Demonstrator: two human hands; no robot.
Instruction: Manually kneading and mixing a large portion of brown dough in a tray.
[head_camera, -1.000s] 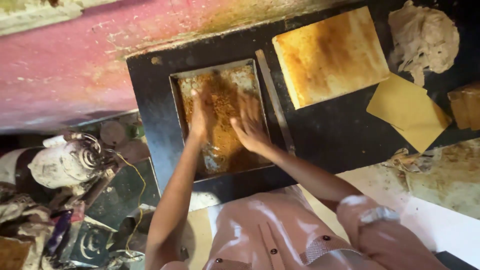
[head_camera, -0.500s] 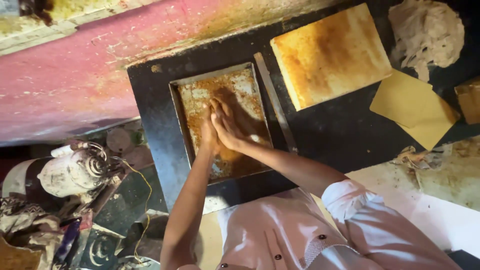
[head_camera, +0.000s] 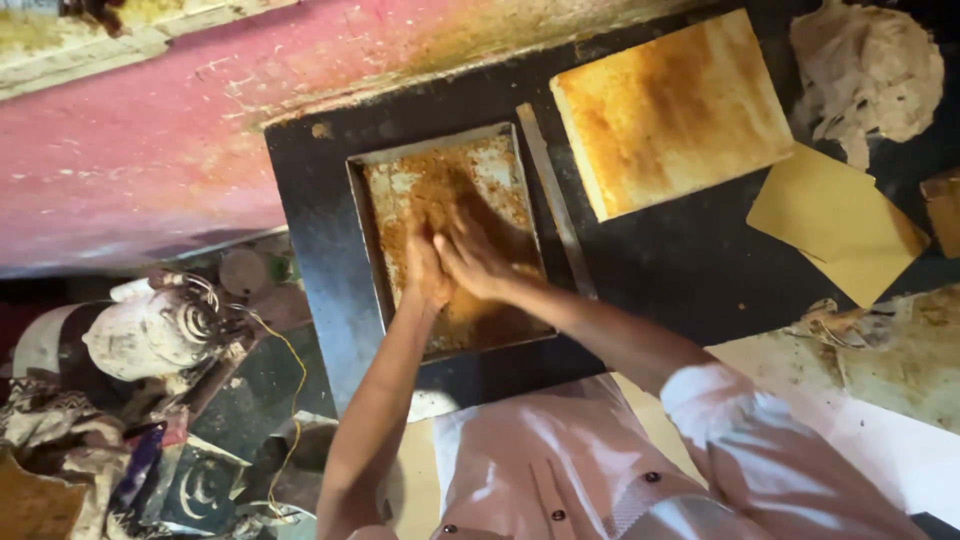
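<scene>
A rectangular metal tray (head_camera: 363, 230) lies on a black counter (head_camera: 320, 240), its floor spread with brown crumbly mixture (head_camera: 455, 185). My left hand (head_camera: 425, 270) and my right hand (head_camera: 478, 262) lie side by side, palms down, pressing flat on the mixture in the middle of the tray. The fingers point away from me. Neither hand holds anything. My right arm wears a rolled pale sleeve (head_camera: 740, 430).
A thin metal strip (head_camera: 555, 200) lies along the tray's right side. A stained square board (head_camera: 670, 110) sits to the right, with yellow paper sheets (head_camera: 835, 220) and a crumpled cloth (head_camera: 870, 65) beyond. A pink wall (head_camera: 150, 130) is at left, with clutter on the floor below.
My hands have slid together from apart, and now press side by side on the mixture, a little nearer the tray's middle. The view has shifted slightly.
</scene>
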